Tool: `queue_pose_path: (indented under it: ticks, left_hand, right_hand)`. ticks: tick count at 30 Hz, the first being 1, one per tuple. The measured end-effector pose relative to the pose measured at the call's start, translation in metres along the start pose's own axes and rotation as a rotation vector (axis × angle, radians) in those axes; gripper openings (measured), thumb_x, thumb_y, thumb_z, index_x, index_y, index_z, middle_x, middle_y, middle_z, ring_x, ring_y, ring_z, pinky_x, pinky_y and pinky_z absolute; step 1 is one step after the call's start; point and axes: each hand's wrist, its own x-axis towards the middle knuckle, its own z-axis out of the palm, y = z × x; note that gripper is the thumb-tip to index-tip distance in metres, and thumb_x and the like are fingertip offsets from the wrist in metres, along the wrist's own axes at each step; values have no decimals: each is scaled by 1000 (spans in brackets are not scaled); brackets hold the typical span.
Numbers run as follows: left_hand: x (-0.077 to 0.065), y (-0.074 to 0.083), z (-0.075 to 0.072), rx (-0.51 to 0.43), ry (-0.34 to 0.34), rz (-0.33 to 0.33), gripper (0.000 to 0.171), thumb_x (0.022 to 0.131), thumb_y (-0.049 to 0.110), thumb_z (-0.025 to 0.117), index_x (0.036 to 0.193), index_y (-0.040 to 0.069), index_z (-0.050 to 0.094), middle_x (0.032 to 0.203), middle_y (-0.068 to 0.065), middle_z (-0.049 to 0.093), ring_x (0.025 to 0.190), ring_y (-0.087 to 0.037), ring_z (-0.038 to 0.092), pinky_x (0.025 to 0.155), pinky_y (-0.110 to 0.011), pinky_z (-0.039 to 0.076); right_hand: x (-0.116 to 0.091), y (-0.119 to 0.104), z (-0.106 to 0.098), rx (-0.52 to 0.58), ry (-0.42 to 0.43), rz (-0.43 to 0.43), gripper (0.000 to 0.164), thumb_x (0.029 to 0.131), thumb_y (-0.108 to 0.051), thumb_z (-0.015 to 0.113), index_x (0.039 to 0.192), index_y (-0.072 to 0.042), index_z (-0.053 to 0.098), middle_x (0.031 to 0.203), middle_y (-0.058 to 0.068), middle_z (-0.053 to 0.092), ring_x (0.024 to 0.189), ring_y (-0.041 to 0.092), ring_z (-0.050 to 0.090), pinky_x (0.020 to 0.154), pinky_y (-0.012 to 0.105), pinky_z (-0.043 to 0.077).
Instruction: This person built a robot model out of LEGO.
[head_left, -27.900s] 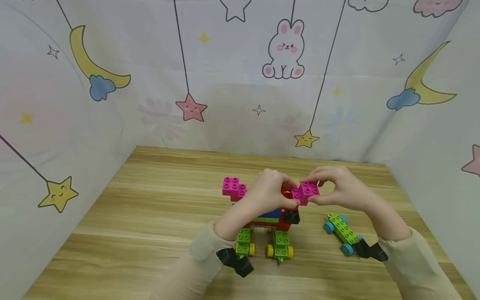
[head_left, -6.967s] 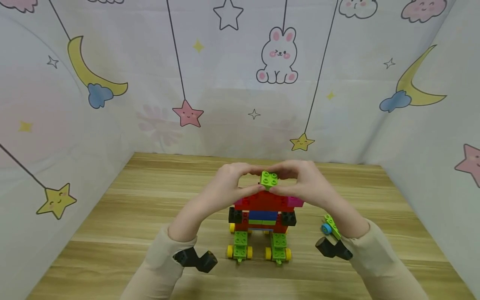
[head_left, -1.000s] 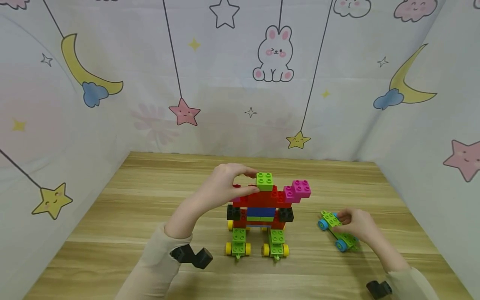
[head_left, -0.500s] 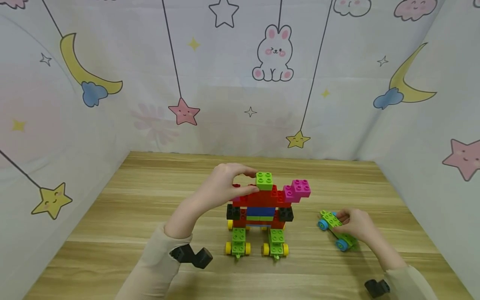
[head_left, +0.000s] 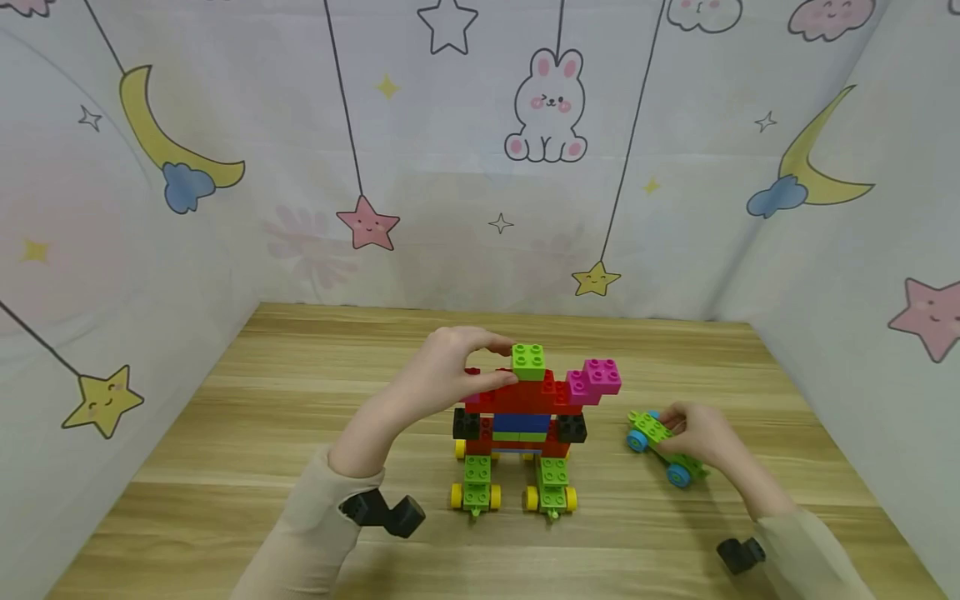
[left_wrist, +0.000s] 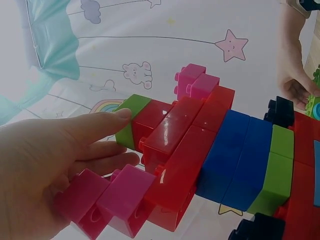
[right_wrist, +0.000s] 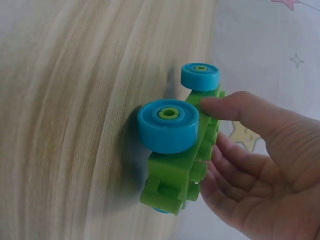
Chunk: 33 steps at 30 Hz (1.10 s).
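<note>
A figure of toy building bricks [head_left: 522, 402] stands upright on the table, with red, blue and black blocks and green wheeled feet [head_left: 477, 483]. My left hand [head_left: 438, 375] pinches the lime-green brick [head_left: 528, 362] on its top between thumb and fingers. In the left wrist view, the thumb [left_wrist: 117, 117] lies along that brick's edge near the red one. Over at the right, my right hand [head_left: 705, 437] grips a green wheeled base [head_left: 651, 427] with blue wheels by its sides. In the right wrist view, its wheels [right_wrist: 168, 125] are close over the wood.
Pink bricks [head_left: 600, 379] jut out from both sides of the figure at shoulder height; the left ones are largely behind my hand. White printed cloth [head_left: 465, 183] walls in the wooden table [head_left: 315, 350] at the back and sides.
Both hands were at the lime-green brick seconds ago; the right hand has since taken hold of the wheeled base. In the last half second it shifted the base slightly up and left.
</note>
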Motion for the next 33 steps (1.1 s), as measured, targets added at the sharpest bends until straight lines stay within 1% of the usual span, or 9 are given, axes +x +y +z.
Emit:
queue_pose_path:
  ticks: [6,13,20,23,27,30,33]
  left_hand:
    - [0,2,0,-2,0,-7,38,88,24,74,120,5,69,113,-9,72,109,-23,66,84,-37,58]
    - [-1,3,-1,20,7,17,37,88,24,73,120,4,69,113,-8,72,108,-23,66,83,-31,58]
    - [-1,3,-2,22,7,21,38,88,24,74,120,5,69,113,-8,72,107,-22,67,82,-30,58]
    - [-1,4,-2,23,6,16,38,88,24,74,120,5,69,113,-8,72,108,-22,66,83,-31,58]
    - [-1,4,-2,22,2,12,38,88,24,74,120,5,69,113,-8,72,108,-23,66,84,-31,58]
    - [-1,3,-1,21,2,12,38,88,24,74,120,4,69,113,-8,72,108,-23,66,84,-32,58]
    - [-1,3,-1,16,2,14,38,88,24,74,120,4,69,113,-9,72,108,-23,66,84,-32,58]
  right_hand:
    - [5,0,2,-15,-25,-29,39,72,-11,81,103,7,66,92,13,68,85,25,63,75,42,55]
    - [6,0,3,-30,-20,-54,38,70,-10,81,102,5,67,88,9,68,82,21,62,72,38,53]
    - [6,2,5,-9,-4,-89,37,70,-8,82,100,7,67,89,11,69,82,22,64,73,37,54]
    - [4,4,5,14,7,-121,40,71,-9,82,102,9,66,92,15,70,85,25,65,75,39,56]
    - [0,9,4,41,26,-140,45,73,-15,84,106,10,65,100,19,70,90,30,67,79,44,56]
    - [-3,12,3,39,39,-143,47,74,-18,84,108,9,65,103,20,70,94,34,67,83,47,56]
    - [-6,16,1,15,41,-146,46,76,-20,83,108,8,65,104,21,70,96,36,66,85,50,54]
